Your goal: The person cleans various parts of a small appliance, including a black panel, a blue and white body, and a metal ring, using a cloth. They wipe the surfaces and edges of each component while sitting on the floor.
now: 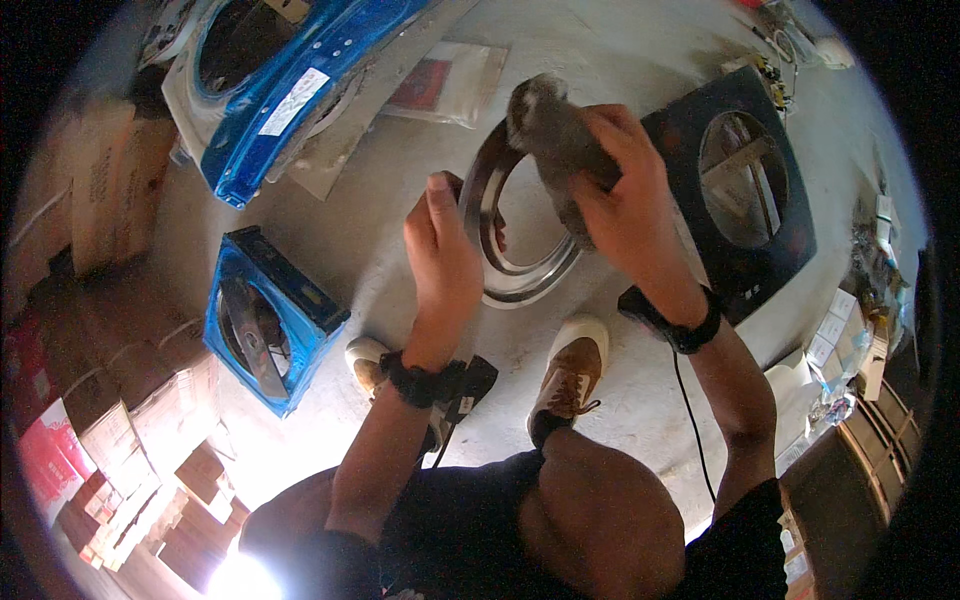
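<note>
A shiny metal ring is tilted in the air in front of me, over the floor. My left hand grips its left side, thumb pointing up, with a fingertip showing through the ring's opening. In my right hand is a grey-brown cloth, bunched up and slightly blurred. The cloth lies against the ring's upper edge and hangs over its right side, hiding that part. Both wrists wear black bands with a dark box-like device beside each.
Right of my hands lies a dark panel with an oval opening. To the left are a blue-wrapped frame and a long blue panel. Cardboard boxes stand far left. My shoes are below the ring, and a black cable hangs at right.
</note>
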Tool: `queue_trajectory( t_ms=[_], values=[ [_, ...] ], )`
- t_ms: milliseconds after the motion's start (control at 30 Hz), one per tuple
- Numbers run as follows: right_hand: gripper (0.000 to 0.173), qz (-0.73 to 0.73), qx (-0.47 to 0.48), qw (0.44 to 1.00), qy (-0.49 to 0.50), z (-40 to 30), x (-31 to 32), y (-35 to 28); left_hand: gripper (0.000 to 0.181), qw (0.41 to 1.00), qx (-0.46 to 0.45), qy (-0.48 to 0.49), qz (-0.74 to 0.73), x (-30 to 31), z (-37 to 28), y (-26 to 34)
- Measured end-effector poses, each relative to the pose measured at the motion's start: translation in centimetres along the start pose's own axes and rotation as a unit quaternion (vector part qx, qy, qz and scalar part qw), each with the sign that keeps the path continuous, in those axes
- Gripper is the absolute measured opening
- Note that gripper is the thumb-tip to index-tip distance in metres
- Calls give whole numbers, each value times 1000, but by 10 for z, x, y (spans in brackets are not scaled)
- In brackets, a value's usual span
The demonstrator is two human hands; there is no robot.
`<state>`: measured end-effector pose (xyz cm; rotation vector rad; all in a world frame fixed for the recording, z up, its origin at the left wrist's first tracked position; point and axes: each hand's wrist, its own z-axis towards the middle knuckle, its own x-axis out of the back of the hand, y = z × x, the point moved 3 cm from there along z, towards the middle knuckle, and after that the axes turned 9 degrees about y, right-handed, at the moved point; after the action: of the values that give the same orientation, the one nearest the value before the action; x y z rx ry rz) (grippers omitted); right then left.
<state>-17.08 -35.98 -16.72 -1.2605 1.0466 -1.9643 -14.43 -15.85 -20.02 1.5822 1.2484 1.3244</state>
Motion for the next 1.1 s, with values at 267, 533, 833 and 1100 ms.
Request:
queue_trajectory(
  t_ms=[267, 533, 833, 1100],
  values=[
    [57, -80, 127, 987, -49, -16, -24, -32, 65, 996, 39, -31, -72, 1, 3, 8],
    [45, -219, 262, 935, -98, -30, -24, -44, 51, 957, 186, -99, -199, 14, 5, 7],
    [41, -255, 326, 892, -181, -54, -16, -52, 42, 959, 179, -87, -203, 8, 4, 19],
    [41, -358, 315, 835, -275, -78, 12, -25, 40, 994, 70, -19, -80, 31, 19, 5]
  ],
)
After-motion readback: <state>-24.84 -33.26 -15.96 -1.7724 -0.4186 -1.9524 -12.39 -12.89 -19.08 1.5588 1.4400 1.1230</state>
